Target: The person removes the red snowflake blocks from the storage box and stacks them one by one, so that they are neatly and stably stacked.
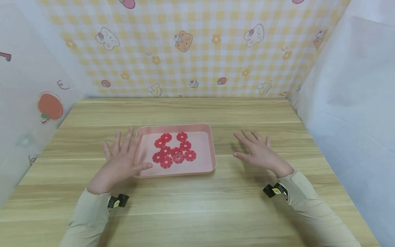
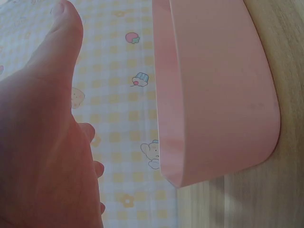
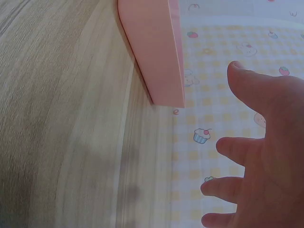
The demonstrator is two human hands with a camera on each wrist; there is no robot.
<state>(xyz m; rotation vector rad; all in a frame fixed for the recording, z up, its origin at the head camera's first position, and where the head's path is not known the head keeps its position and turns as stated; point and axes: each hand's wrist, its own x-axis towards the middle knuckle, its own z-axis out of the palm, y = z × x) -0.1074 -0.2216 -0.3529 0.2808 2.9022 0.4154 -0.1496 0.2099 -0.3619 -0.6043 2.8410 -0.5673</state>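
Note:
A shallow pink tray (image 1: 203,147) lies on the wooden table, with several red notched flower-shaped discs (image 1: 166,162) spread flat inside it. One disc (image 1: 178,157) near the middle looks paler and more see-through. My left hand (image 1: 121,161) hovers at the tray's left side, fingers spread, its thumb overlapping the tray's near left part in the head view. To the right of the tray, apart from it, my right hand (image 1: 257,151) is held over the table with fingers spread and nothing in it. The left wrist view shows the tray's outer wall (image 2: 223,95) beside the left thumb.
The wooden table (image 1: 191,212) runs back to a yellow checked cloth (image 1: 210,58) with cartoon prints. White sheets (image 1: 348,103) hang along the right side, and a printed one (image 1: 27,85) along the left. A small black camera (image 1: 118,200) is strapped to each wrist.

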